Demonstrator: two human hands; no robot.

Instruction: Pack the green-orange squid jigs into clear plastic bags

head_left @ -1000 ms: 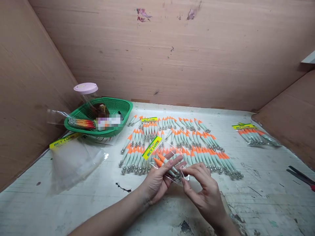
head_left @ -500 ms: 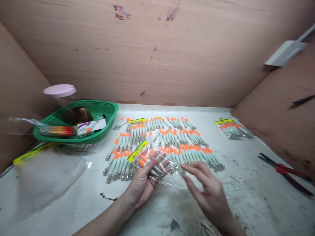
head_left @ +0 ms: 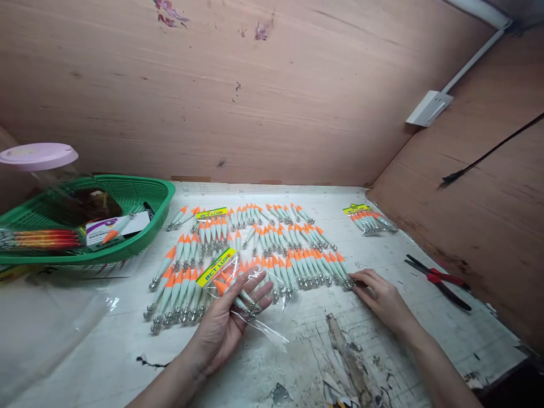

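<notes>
My left hand point(head_left: 232, 314) is palm up, with the thumb closed over a clear plastic bag point(head_left: 274, 337). A yellow "BCT LURE" header point(head_left: 217, 268) tops the bag, and a few orange-and-pale-green fishing lures lie inside. My right hand point(head_left: 378, 292) has thumb and forefinger pinched at the hook end of a fishing lure point(head_left: 343, 266), the rightmost in the front row. Rows of similar lures point(head_left: 312, 263) with wire hook crowns lie on the table in front of both hands. Another headed bag of lures point(head_left: 212, 226) rests among the rows.
At left stands a green basket point(head_left: 161, 195) holding a pink-lidded jar point(head_left: 40, 158) and packaged red-orange lures point(head_left: 46, 239). Clear plastic bags point(head_left: 46, 323) lie before it. Filled lure bags point(head_left: 368, 220) sit at back right, with red-and-black pliers point(head_left: 440, 280) nearer me. Wooden panels point(head_left: 255, 113) enclose the table.
My right hand has left the bag's mouth and moved right to the end of the front row. My left hand still holds the bag. The view has turned to the right.
</notes>
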